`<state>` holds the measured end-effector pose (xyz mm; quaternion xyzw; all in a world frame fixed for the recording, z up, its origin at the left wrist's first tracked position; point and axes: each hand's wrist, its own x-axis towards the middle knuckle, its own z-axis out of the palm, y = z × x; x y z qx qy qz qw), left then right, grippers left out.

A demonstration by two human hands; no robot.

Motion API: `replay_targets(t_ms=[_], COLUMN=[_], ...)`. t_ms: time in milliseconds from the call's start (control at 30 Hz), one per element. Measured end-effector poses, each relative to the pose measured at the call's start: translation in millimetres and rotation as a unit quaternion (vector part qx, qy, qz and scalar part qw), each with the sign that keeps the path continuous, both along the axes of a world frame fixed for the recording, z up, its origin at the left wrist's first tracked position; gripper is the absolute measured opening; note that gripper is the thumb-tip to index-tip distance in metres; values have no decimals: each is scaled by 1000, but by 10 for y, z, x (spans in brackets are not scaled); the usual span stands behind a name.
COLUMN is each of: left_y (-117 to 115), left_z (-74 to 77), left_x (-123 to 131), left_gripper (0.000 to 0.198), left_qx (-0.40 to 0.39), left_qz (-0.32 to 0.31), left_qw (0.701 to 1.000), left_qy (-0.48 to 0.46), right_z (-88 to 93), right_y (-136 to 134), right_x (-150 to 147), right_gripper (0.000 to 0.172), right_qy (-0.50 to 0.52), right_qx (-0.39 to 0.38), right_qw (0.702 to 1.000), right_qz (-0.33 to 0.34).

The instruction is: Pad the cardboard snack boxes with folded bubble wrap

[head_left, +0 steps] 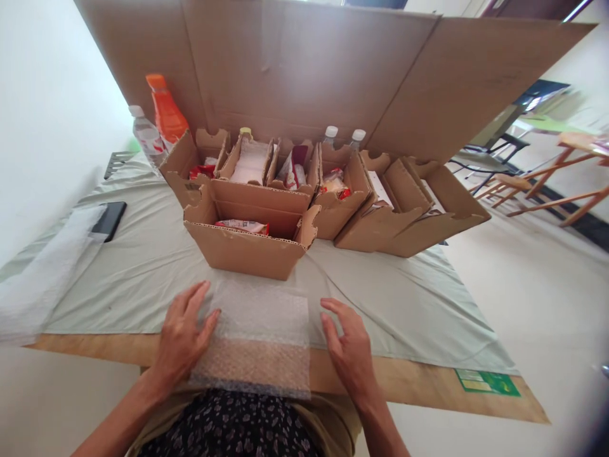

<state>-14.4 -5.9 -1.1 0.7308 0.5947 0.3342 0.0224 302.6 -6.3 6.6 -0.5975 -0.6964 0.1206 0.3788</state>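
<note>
A clear sheet of bubble wrap (261,336) lies flat at the table's front edge, its near end hanging over toward my lap. My left hand (184,327) is at its left side, fingers apart, with the thumb over the sheet's edge; whether it touches cannot be made out. Off the right side of the sheet, my right hand (347,339) hovers with fingers spread and nothing in it. Just beyond the sheet stands an open cardboard box (247,252) with a red and white packet (243,226) inside.
Behind stand several open cardboard boxes (340,219) holding packets, before a tall cardboard panel (304,70). An orange bottle (167,114) and a clear bottle (148,136) are at the back left. More bubble wrap (52,266) and a black phone-like object (113,220) lie left.
</note>
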Motion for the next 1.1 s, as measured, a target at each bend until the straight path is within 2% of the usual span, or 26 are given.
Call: replay_targets(t_ms=[67,133,200,267,367,467,533,633,700,867,1000,1100], left_y=[-95,-152,-169,-161,-152,-194,-267,-418,-510,-581,-528,-486], left_z=[-14,-97,-228,-352,-423,-334,-221,-64,-12,-28,14,83], left_x=[126,247,305,288,194,104,49,-28,-62,-132,-243,-285], left_gripper=[48,51,54,62,68,67,69,79,85,77,63,40], left_qx=[18,4,-10,-27,-57,-84,-99,-108,-116,-124,-110,-110], left_qz=[-77,-141,-165,-157,-141,-145,-166,-221,-252,-264,-245,-207], left_qw=[993,978,965,959,958,960,961,953,945,941,955,972], left_qy=[83,152,204,234,245,222,199,175,171,174,123,27], right_z=[-11,-70,-171,-285,-391,-342,-246,-131,-125,-175,-30,96], right_y=[-73,-75,-43,-23,-87,-311,-531,-827,-910,-755,-654,-636], right_x=[-259,-542,-711,-682,-320,125,311,341,246,27,-7,-8], right_gripper=[31,40,46,49,53,50,52,63,64,44,36,27], right_qy=[-75,-142,-193,-228,-268,-280,-275,-271,-264,-176,-39,51], right_qx=[18,-6,-33,-40,-24,1,2,-20,-29,-8,10,-24], right_qw=[994,979,962,954,955,958,957,947,944,958,971,976], right_qz=[71,146,189,188,122,66,94,173,197,227,237,212])
